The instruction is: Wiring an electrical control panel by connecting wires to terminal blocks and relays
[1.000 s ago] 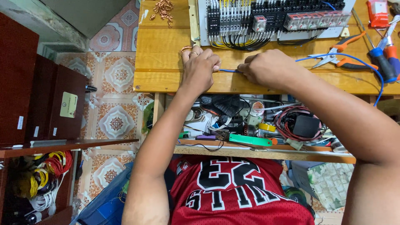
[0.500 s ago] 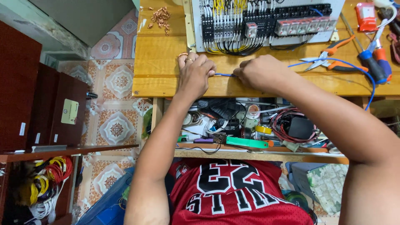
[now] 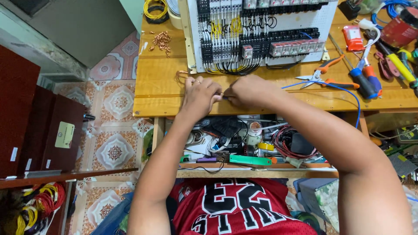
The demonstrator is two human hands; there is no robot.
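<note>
Just below the white control panel [image 3: 257, 35], on the wooden workbench [image 3: 161, 93], both hands meet over something tiny. Left hand [image 3: 198, 98] pinches inward, fingers curled, and right hand [image 3: 250, 91] is closed against it, gripping the end of the blue wire [image 3: 344, 89], which trails off right of the panel and over the bench edge. What sits between the fingertips is too small to make out. Doing this well, I'd judge, means keeping both wrists planted on the wood and working right at the wire's tip so it doesn't kink. Orange-handled pliers [image 3: 324, 74] lie right of the panel, screwdrivers [image 3: 365, 80] beyond them, and loose copper bits [image 3: 161, 41] left of it. Under the bench, an open drawer [image 3: 252, 167] is crammed with cables.
</note>
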